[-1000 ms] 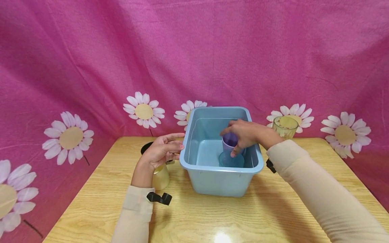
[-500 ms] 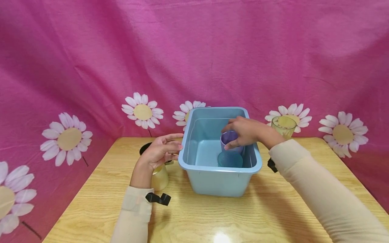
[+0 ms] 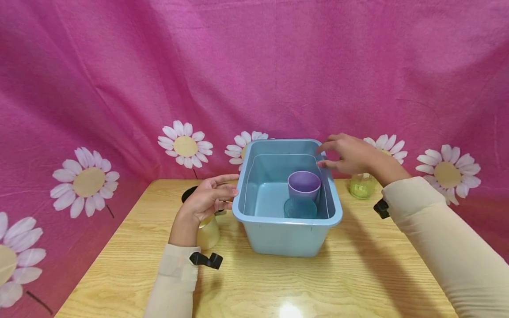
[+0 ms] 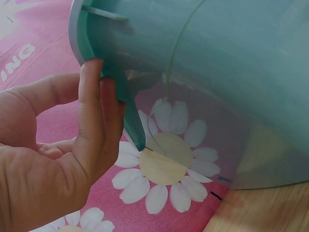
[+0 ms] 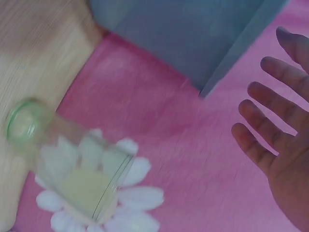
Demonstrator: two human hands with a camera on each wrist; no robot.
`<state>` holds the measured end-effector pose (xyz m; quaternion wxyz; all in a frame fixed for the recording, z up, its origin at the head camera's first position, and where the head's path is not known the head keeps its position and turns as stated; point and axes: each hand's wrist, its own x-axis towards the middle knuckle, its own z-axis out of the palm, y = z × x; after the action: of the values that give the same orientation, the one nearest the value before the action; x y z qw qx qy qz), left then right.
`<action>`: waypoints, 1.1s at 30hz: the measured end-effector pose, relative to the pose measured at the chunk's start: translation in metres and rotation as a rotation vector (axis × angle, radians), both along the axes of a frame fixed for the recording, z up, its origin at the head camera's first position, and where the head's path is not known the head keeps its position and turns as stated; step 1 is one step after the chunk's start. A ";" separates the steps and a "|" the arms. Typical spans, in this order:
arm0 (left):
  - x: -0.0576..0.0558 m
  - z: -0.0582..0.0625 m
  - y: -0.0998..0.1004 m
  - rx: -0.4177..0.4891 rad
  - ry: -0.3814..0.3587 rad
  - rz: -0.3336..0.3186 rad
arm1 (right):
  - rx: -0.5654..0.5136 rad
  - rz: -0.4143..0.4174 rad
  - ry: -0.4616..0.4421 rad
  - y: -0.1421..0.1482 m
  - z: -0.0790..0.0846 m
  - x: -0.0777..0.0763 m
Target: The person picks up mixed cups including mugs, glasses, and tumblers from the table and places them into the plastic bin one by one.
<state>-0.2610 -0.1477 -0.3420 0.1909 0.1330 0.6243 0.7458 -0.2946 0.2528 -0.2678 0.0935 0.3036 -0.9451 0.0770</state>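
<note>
A light blue plastic tub (image 3: 284, 240) stands on the wooden table. Inside, near its right wall, sits an upright purple cup (image 3: 304, 194), with a teal, glass-like piece (image 3: 300, 209) in front of it. My left hand (image 3: 211, 197) touches the tub's left rim with extended fingers; the left wrist view shows the fingers (image 4: 91, 101) against the rim's edge. Over the right rim hovers my right hand (image 3: 351, 155), fingers spread and holding nothing. Behind and below it, partly hidden, stands a clear yellow-green glass (image 3: 362, 187), whole in the right wrist view (image 5: 72, 159).
A pale gold cup (image 3: 209, 234) and a black-rimmed object (image 3: 188, 194) stand left of the tub, partly hidden by the left hand. A pink cloth (image 3: 254, 66) with daisies hangs behind the table (image 3: 238, 287).
My right hand has let go of the purple cup and moved up and right out of the tub. The cup stays inside. The left hand keeps its place at the rim.
</note>
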 end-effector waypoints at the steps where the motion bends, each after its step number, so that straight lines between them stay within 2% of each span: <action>1: 0.000 0.000 0.000 0.000 -0.001 0.001 | -0.002 -0.008 0.006 0.005 0.001 0.000; 8: 0.001 -0.001 -0.001 -0.006 -0.001 0.004 | -0.022 -0.023 0.040 0.039 0.002 -0.003; 14: 0.000 0.000 0.000 -0.006 -0.002 0.000 | -0.019 -0.074 0.066 0.060 0.001 -0.006; 20: -0.001 0.000 0.000 -0.002 -0.009 0.005 | -0.001 -0.131 0.047 0.076 -0.012 -0.015; 27: 0.000 -0.002 0.000 -0.003 -0.011 0.012 | 0.044 -0.162 0.053 0.086 -0.032 -0.025; 33: -0.001 -0.001 0.000 0.005 -0.014 0.011 | 0.043 -0.231 -0.007 0.090 -0.045 -0.028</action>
<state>-0.2622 -0.1477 -0.3427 0.1907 0.1246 0.6220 0.7492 -0.3225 0.3429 -0.3126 0.0918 0.1943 -0.9755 0.0467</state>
